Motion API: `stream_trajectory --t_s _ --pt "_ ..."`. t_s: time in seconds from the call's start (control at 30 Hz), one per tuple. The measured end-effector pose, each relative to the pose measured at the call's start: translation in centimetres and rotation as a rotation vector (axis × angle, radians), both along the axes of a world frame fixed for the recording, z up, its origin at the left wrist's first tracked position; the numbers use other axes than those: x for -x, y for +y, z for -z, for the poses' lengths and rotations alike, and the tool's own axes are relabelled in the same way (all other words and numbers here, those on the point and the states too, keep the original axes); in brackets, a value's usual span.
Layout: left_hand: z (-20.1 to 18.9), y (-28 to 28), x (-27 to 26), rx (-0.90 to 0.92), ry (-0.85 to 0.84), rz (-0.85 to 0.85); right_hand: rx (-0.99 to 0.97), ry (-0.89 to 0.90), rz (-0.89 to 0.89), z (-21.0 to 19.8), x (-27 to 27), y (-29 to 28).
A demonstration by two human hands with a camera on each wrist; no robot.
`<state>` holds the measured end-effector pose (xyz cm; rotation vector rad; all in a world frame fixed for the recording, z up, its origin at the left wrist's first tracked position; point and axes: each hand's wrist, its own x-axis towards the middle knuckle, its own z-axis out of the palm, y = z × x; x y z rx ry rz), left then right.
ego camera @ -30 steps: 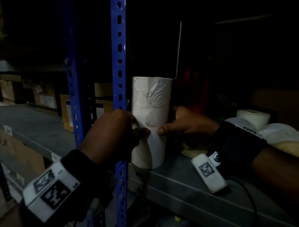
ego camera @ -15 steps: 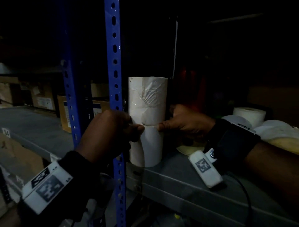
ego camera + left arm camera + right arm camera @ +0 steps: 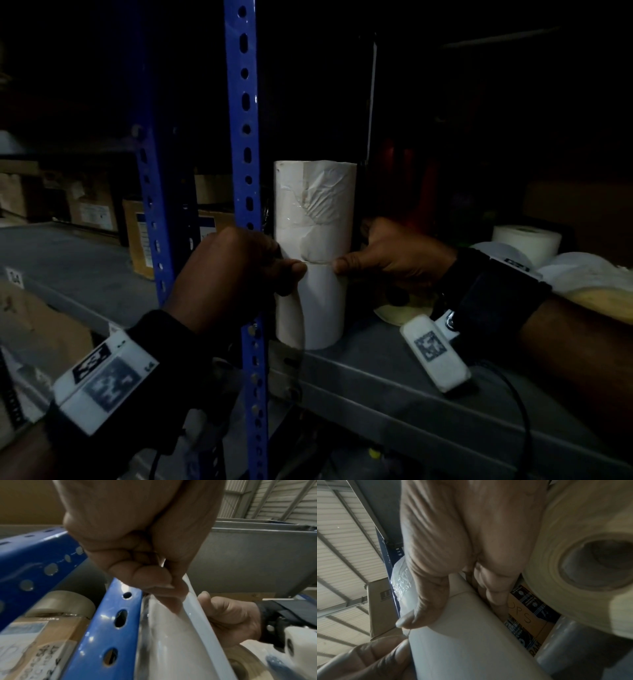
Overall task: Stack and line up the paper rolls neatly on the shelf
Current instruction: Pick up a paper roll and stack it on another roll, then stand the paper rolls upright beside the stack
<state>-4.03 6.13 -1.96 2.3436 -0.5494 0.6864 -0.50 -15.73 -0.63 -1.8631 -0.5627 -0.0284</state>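
While the two stacked rolls have barely shifted over the last second, the left hand [image 3: 236, 274], just left of the blue upright [image 3: 245, 171], stays curled around the seam where the upper paper roll [image 3: 315, 209] sits on the lower paper roll [image 3: 317, 308]; right of the upright, the right hand [image 3: 394, 255] still clasps the same seam, thumb pressed on it. The stack on the grey shelf [image 3: 394, 383] looks aligned; loose rolls [image 3: 525, 240] farther right likely remain
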Motion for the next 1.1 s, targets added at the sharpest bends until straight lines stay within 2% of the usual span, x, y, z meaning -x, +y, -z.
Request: stream_trajectory --t_s 0.1,0.17,0.3,0.4,0.47,0.63,0.83,0.97,1.1 --pt "-0.5 0.4 0.6 -0.188 -0.087 -0.101 0.051 0.028 -0.037 -0.8 0.6 -0.4" --pt "-1.2 0.9 1.3 -0.325 -0.238 -0.183 0.035 0.009 -0.048 -1.4 1.0 -0.5" --pt "-3.4 1.2 1.2 -0.437 -0.52 -0.245 0.05 -0.033 -0.019 -1.8 0.6 -0.2" --pt "-5.1 0.8 0.2 -0.643 -0.509 -0.268 0.089 -0.03 -0.003 -1.4 0.6 0.4" --pt "-5.6 0.7 -0.5 -0.702 -0.501 -0.234 0.099 -0.04 -0.004 -1.0 0.4 0.6" --pt "-5.3 1.0 -1.8 -0.672 -0.669 -0.177 0.096 -0.059 0.019 -0.8 0.4 0.5" --pt "-5.6 0.7 -1.9 -0.665 -0.682 -0.14 0.116 -0.068 0.031 -0.8 0.2 0.2" --pt "-5.4 0.8 -1.3 -0.696 -0.673 -0.139 0.231 -0.047 0.018 -1.8 1.1 0.0" --pt "-4.6 -0.8 0.7 -0.634 -0.72 -0.042 0.393 -0.146 0.108 -4.7 2.0 -2.1"
